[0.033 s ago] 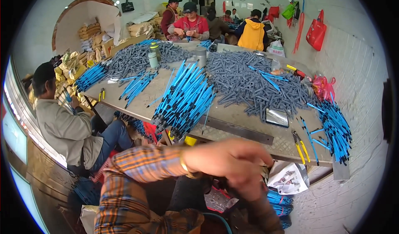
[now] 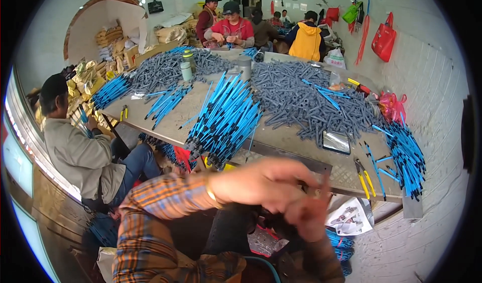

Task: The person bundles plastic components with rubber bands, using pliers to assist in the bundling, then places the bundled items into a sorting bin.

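Note:
My left hand [image 2: 268, 182] is in front of the table's near edge, above my lap, with its fingers bent over toward my right hand. My right hand [image 2: 310, 215] comes up from below and meets it, one finger pointing upward. The fingers of both hands look closed and blurred; a small dark bit shows between them, and I cannot make out what they hold. Beyond them on the table [image 2: 281, 137] lies a large stack of blue rods [image 2: 228, 115] with black ends. A heap of grey plastic tubes [image 2: 306, 94] spreads to its right.
Pliers with yellow handles [image 2: 364, 177] and a phone-like flat device [image 2: 336, 142] lie at the table's right. More blue rods [image 2: 405, 157] lie at the right edge. A co-worker [image 2: 83, 142] sits at the left; others work at the far side. Bottles [image 2: 186, 71] stand mid-table.
My right hand has risen slightly, and its finger now points up beside my left hand. The left hand has shifted a little left and upward.

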The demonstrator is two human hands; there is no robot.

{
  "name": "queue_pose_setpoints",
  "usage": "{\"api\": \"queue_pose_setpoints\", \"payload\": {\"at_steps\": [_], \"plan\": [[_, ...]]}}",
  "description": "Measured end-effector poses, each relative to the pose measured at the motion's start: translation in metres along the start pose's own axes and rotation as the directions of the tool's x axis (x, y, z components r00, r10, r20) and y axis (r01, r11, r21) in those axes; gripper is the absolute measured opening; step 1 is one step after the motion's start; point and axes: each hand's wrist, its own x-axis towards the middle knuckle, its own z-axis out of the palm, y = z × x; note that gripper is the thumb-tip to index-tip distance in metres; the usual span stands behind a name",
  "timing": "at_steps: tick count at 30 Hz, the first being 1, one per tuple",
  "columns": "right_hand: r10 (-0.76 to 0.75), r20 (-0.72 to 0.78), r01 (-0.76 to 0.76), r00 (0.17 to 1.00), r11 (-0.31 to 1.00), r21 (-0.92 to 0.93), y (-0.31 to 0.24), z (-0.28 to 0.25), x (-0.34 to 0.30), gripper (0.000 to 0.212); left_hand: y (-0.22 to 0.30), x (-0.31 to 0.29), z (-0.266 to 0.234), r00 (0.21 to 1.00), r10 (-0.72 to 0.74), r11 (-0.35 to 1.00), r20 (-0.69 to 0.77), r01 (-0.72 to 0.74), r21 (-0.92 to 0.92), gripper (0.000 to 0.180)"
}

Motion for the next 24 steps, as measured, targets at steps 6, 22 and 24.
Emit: {"api": "queue_pose_setpoints", "payload": {"at_steps": [6, 22, 24], "plan": [[0.130, -0.246, 0.083, 0.960, 0.710, 0.699, -0.021, -0.012, 0.042, 0.035, 0.003, -0.085, -0.081, 0.910, 0.099, 0.977, -0.403, -0.166, -0.136, 0.029], [0.564, -0.449, -0.676, 0.693, 0.725, -0.132, 0.189, -0.024, 0.133, 0.029, -0.048, -0.097, -0.302, 0.115, 0.328, 0.920, -0.938, 0.187, 0.345, 0.006], [0.650, -0.388, -0.743, 0.654, 0.648, -0.167, 0.223, -0.026, 0.135, 0.028, -0.090, -0.094, -0.340, 0.140, 0.375, 0.778, -0.917, 0.491, 0.393, 0.011]]}}
